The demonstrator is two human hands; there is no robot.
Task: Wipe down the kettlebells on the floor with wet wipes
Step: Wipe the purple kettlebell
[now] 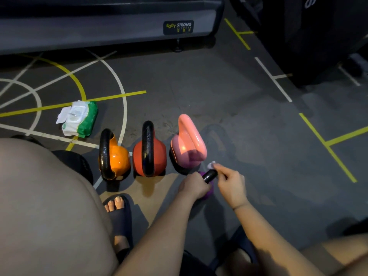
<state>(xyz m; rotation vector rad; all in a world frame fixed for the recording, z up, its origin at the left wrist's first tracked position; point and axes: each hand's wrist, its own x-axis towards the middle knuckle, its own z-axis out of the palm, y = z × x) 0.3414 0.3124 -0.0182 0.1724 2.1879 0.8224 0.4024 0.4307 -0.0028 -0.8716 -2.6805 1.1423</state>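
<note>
wipe (211,164) in right fingers (218,167), beside kettlebell handle (209,175)

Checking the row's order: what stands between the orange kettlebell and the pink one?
The red kettlebell, standing upright; the head view shows it.

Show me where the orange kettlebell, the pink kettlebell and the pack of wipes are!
orange kettlebell (117,158), head view, on its round orange body.
pink kettlebell (188,159), head view, on its lower body.
pack of wipes (76,116), head view, on its white top flap.
</note>
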